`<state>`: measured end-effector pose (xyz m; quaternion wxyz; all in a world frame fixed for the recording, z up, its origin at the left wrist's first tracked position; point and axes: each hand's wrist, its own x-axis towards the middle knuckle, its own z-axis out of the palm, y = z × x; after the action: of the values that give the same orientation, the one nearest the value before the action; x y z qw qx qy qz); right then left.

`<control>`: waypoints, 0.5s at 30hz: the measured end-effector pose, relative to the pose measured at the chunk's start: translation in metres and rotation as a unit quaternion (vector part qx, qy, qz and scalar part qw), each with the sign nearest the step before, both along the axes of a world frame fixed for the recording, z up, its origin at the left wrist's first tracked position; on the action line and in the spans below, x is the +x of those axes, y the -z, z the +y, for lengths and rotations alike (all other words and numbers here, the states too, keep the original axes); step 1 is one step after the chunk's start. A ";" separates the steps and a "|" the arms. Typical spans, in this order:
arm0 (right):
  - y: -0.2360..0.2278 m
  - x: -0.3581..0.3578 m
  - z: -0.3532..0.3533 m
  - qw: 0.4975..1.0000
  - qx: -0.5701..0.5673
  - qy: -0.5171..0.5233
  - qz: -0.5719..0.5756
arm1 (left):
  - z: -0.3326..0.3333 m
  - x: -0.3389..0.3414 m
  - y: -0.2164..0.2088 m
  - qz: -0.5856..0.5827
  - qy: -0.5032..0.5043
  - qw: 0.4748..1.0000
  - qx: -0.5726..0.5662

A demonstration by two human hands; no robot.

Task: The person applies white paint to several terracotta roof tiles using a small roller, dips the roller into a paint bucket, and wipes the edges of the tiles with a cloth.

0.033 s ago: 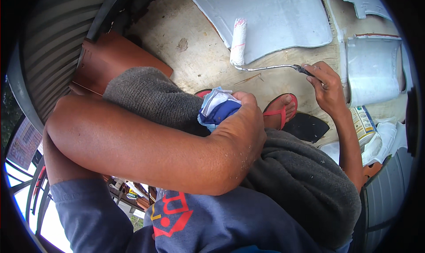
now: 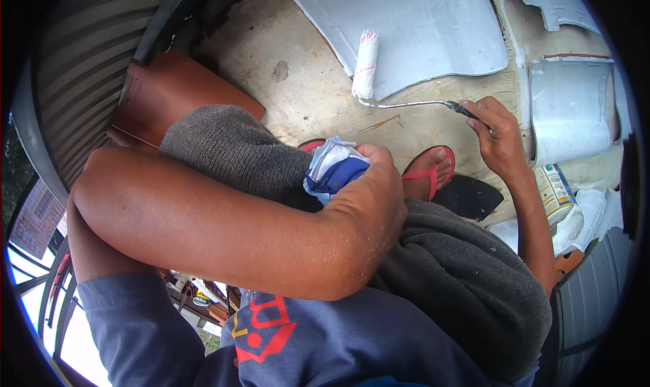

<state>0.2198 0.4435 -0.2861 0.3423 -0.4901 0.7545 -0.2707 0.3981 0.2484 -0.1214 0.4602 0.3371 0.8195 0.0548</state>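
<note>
Over the white tile (image 2: 433, 28), lower left corner: roller (image 2: 366, 65), contact unclear; handle (image 2: 462, 109) pinched in the right hand's (image 2: 502, 135) fingers. Centre: cloth (image 2: 344, 176), bunched in the left hand's (image 2: 376, 192) fingers. Risk: a slackened pinch could drop the roller, smearing the floor (image 2: 301, 109).

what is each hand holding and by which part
The right hand holds the paint roller by its black handle; the left hand holds a crumpled blue-and-white bundle by its right side.
</note>
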 end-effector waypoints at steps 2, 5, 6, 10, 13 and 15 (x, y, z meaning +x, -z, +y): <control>0.006 0.003 -0.004 1.000 0.024 0.015 -0.007 | 0.001 -0.001 -0.001 0.009 0.003 1.000 0.005; 0.005 0.019 -0.038 0.999 -0.024 0.030 -0.024 | 0.007 -0.006 -0.003 0.002 0.025 1.000 -0.001; 0.001 0.026 -0.052 0.999 -0.037 0.034 -0.022 | 0.012 -0.008 -0.008 -0.012 0.045 0.999 -0.014; -0.010 0.034 -0.090 0.996 -0.079 0.033 -0.026 | -0.002 -0.009 -0.004 0.005 0.003 1.000 0.015; -0.015 0.031 -0.087 0.993 -0.102 0.047 -0.047 | -0.004 0.002 -0.001 0.049 -0.013 0.999 0.007; -0.003 0.024 -0.072 0.985 -0.139 0.064 -0.079 | -0.004 0.005 0.000 0.068 -0.014 0.998 0.001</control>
<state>0.2434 0.3713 -0.2833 0.3112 -0.4611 0.7099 -0.4320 0.4035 0.2444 -0.1218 0.4018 0.3292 0.8536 0.0392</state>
